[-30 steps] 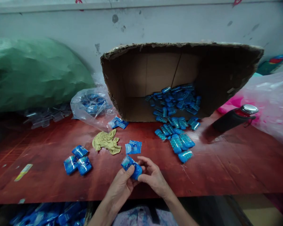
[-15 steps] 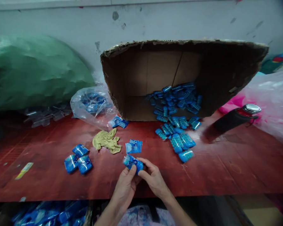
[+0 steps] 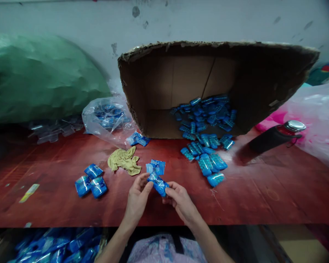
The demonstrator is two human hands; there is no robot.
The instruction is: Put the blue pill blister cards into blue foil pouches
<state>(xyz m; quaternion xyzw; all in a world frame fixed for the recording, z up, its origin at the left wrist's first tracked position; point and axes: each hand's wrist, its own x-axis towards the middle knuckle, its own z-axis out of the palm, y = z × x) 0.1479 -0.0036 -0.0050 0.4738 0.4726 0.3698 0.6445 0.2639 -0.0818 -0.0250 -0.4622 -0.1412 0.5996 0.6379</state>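
Both my hands hold one small blue packet (image 3: pixel 158 184) just above the red table (image 3: pixel 263 190). My left hand (image 3: pixel 137 199) pinches its left end, fingers closed. My right hand (image 3: pixel 181 202) grips its right end from below. Right behind it lies a flat blue sachet (image 3: pixel 156 166). Three filled blue packets (image 3: pixel 91 180) sit grouped to the left. A pile of blue blister packs (image 3: pixel 208 160) spills from a tipped cardboard box (image 3: pixel 159 84).
A yellow cloth (image 3: pixel 124 160) lies near the middle. A clear bag with blue items (image 3: pixel 106 118) and a green sack (image 3: pixel 38 80) are at back left. A dark bottle (image 3: pixel 276 137) lies right, by a pink-white plastic bag (image 3: pixel 315 117). More blue packets (image 3: pixel 57 246) lie below the table edge.
My hands have lifted the blue packet slightly away from me and turned it, now stretched between both hands. The view tilted a little downward.
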